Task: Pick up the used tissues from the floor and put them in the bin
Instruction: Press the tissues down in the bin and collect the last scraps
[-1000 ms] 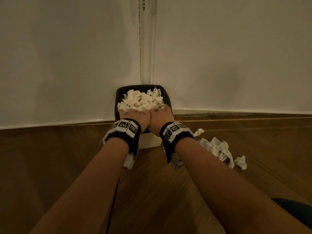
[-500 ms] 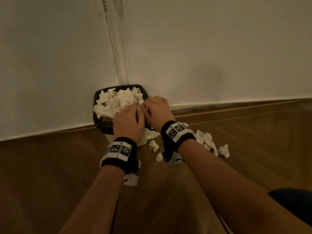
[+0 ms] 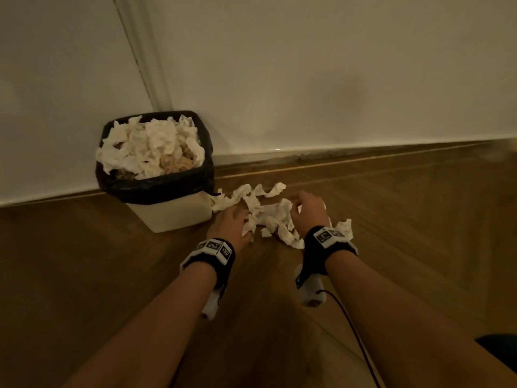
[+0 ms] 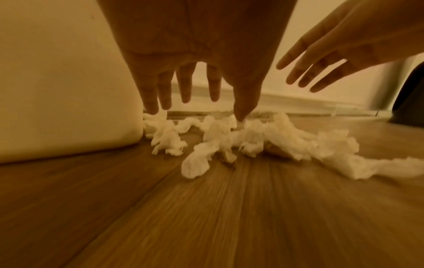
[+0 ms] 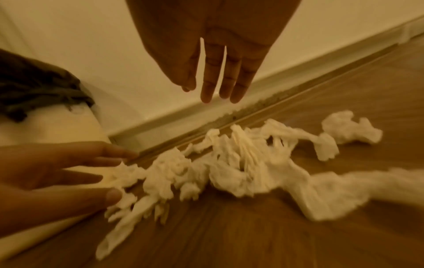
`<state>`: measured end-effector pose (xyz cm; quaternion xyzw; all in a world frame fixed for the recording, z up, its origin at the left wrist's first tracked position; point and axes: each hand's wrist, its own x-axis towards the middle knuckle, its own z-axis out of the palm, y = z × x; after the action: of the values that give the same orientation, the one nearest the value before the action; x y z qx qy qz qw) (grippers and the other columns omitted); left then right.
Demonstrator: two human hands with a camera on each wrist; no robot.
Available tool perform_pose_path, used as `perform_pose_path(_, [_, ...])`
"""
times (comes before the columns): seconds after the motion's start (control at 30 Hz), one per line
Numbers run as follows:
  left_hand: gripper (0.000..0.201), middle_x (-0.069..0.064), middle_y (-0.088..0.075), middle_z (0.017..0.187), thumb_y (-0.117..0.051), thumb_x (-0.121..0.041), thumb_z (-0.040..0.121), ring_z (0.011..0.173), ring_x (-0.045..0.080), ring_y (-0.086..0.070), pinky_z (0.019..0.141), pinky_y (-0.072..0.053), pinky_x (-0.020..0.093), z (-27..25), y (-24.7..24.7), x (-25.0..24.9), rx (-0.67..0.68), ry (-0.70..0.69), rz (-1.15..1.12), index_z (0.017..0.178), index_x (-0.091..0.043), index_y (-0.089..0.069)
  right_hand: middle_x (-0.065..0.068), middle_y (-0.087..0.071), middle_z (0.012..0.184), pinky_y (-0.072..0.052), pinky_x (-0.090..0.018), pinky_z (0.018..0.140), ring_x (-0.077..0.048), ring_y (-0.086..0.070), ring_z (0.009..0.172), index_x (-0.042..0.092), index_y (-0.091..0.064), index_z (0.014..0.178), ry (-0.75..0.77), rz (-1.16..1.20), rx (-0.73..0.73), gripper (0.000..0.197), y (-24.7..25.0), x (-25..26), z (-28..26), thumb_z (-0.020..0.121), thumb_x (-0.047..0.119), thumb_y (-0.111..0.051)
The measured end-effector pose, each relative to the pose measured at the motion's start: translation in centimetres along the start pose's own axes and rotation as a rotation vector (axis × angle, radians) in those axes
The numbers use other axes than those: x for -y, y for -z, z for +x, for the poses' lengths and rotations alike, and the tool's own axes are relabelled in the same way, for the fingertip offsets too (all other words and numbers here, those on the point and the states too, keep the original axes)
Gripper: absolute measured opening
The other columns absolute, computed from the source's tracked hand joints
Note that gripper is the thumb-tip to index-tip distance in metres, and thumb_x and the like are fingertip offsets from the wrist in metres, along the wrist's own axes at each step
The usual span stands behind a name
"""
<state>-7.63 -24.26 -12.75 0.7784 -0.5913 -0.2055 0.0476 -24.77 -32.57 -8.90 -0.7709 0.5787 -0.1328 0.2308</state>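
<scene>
A pale bin (image 3: pixel 173 217) lined with a black bag (image 3: pixel 156 186) stands in the wall corner, heaped with crumpled tissues (image 3: pixel 148 147). Right of it, several white used tissues (image 3: pixel 268 214) lie strewn on the wooden floor (image 3: pixel 391 219); they also show in the wrist views (image 4: pixel 241 139) (image 5: pixel 229 163). My left hand (image 3: pixel 232 222) reaches down with straight spread fingers (image 4: pixel 165 94), its tips touching the left end of the pile beside the bin wall (image 4: pixel 57 90). My right hand (image 3: pixel 307 208) hovers above the pile's right part, fingers (image 5: pixel 220 81) straight, holding nothing.
White walls (image 3: pixel 307 79) and a skirting board (image 3: pixel 335 152) run close behind the tissues. A lone crumpled tissue (image 5: pixel 351 127) lies at the far right of the pile. A cable (image 3: pixel 352 331) trails from my right wrist camera. Something dark (image 3: pixel 500 348) sits at the lower right.
Both hands have left the top of the bin and moved down and right to the tissues on the floor, fingers now spread. The view has swung right, so the bin sits further left.
</scene>
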Motion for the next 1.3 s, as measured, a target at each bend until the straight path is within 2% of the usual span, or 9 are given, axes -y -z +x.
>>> perform_pose_path(0.1, [0.070, 0.010, -0.004, 0.155, -0.056, -0.038, 0.089, 0.142, 0.035, -0.007, 0.114, -0.022, 0.045, 1.3, -1.9, 0.9, 0.106, 0.055, 0.087, 0.145, -0.034, -0.016, -0.008, -0.051, 0.128, -0.039, -0.038, 0.099, -0.026, -0.042, 0.121, 0.019, -0.051, 0.126, -0.060, 0.008, 0.105, 0.035, -1.5, -0.7, -0.9, 0.092, 0.013, -0.045])
perform_pose_path(0.2, [0.061, 0.009, 0.004, 0.156, -0.053, -0.034, 0.092, 0.143, 0.035, -0.001, 0.114, -0.020, 0.044, 2.4, -3.0, 1.9, 0.178, 0.126, 0.036, 0.145, -0.037, -0.021, -0.008, -0.041, 0.140, -0.032, -0.038, 0.105, -0.027, -0.034, 0.130, 0.019, -0.046, 0.134, -0.044, -0.005, 0.172, 0.042, -2.9, -0.6, -1.2, 0.092, 0.013, -0.047])
perform_pose_path(0.47, [0.029, 0.014, -0.054, 0.126, -0.049, -0.014, 0.092, 0.114, 0.028, -0.052, 0.093, -0.044, 0.035, 2.1, -2.9, 2.4, 0.139, 0.220, -0.034, 0.118, -0.010, -0.062, -0.005, -0.023, 0.154, -0.020, -0.041, 0.116, -0.027, -0.012, 0.142, 0.025, -0.049, 0.135, 0.093, -0.130, 0.299, 0.040, -5.8, 0.5, -0.2, 0.095, 0.020, -0.044])
perform_pose_path(0.57, [0.028, 0.013, -0.055, 0.123, -0.053, -0.010, 0.088, 0.110, 0.030, -0.053, 0.090, -0.044, 0.037, 1.7, -3.0, 2.4, 0.026, 0.243, -0.213, 0.115, -0.014, -0.058, -0.006, -0.022, 0.153, -0.023, -0.044, 0.113, -0.029, -0.012, 0.142, 0.024, -0.040, 0.140, 0.102, -0.152, 0.337, 0.047, -6.8, 0.9, 0.1, 0.093, 0.020, -0.046])
perform_pose_path(0.67, [0.048, 0.010, -0.041, 0.137, -0.046, 0.000, 0.087, 0.122, 0.031, -0.044, 0.100, -0.041, 0.039, 1.2, -3.1, 2.1, -0.048, 0.179, -0.372, 0.129, -0.023, -0.046, -0.009, -0.022, 0.150, -0.030, -0.046, 0.107, -0.032, -0.015, 0.139, 0.022, -0.034, 0.142, 0.086, -0.234, 0.370, 0.052, -7.8, 1.1, 0.0, 0.092, 0.018, -0.047])
perform_pose_path(0.83, [0.029, 0.013, -0.047, 0.117, -0.047, 0.004, 0.085, 0.107, 0.033, -0.049, 0.089, -0.042, 0.034, 1.3, -3.1, 2.1, -0.082, 0.201, -0.345, 0.099, -0.015, -0.063, -0.012, -0.032, 0.139, -0.034, -0.046, 0.105, -0.037, -0.029, 0.128, 0.022, -0.039, 0.138, 0.100, -0.394, 0.461, 0.045, -9.0, 0.8, -0.6, 0.094, 0.026, -0.045])
perform_pose_path(1.07, [0.038, 0.019, -0.036, 0.137, -0.046, -0.014, 0.092, 0.124, 0.034, -0.041, 0.104, -0.034, 0.036, 1.5, -2.9, 2.3, 0.032, 0.323, -0.248, 0.128, -0.004, -0.044, -0.013, -0.038, 0.133, -0.035, -0.041, 0.105, -0.034, -0.035, 0.124, 0.008, -0.055, 0.127, 0.115, -0.439, 0.540, 0.033, -9.2, 0.5, -1.1, 0.096, 0.010, -0.044])
perform_pose_path(1.2, [0.058, 0.012, -0.034, 0.133, -0.046, -0.054, 0.086, 0.124, 0.035, -0.037, 0.101, -0.035, 0.041, 0.8, -3.3, 2.4, 0.072, 0.340, -0.245, 0.127, -0.012, -0.045, -0.016, -0.048, 0.131, -0.040, -0.033, 0.101, -0.032, -0.049, 0.118, 0.005, -0.059, 0.124, 0.019, -0.288, 0.540, 0.032, -8.4, 0.6, -0.8, 0.094, 0.009, -0.048])
perform_pose_path(1.3, [0.044, 0.016, -0.039, 0.135, -0.036, -0.037, 0.097, 0.124, 0.034, -0.039, 0.102, -0.033, 0.040, 0.3, -3.0, 2.6, 0.010, 0.399, -0.354, 0.131, -0.010, -0.042, -0.011, -0.059, 0.120, -0.048, -0.034, 0.093, -0.026, -0.057, 0.108, 0.011, -0.064, 0.113, -0.181, 0.076, 0.370, 0.026, -7.2, 0.3, -0.8, 0.091, 0.009, -0.051])
